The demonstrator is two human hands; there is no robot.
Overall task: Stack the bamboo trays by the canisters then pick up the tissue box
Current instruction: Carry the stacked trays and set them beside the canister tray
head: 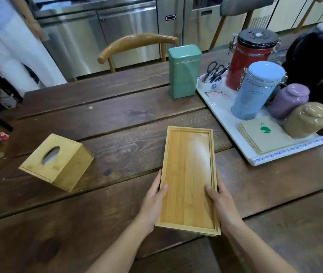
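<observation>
Bamboo trays [188, 178] sit stacked near centre on the table [117, 119], left hand [153, 196] and right hand [222, 200] gripping the long sides; canisters [255, 91] far right. Stack looks done, placement unclear. Tissue box [58, 160] untouched at left, pickup remains.

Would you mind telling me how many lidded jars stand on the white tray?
4: red jar at the back, blue jar before it, purple jar and tan jar rightward. Others may hide behind.
</observation>
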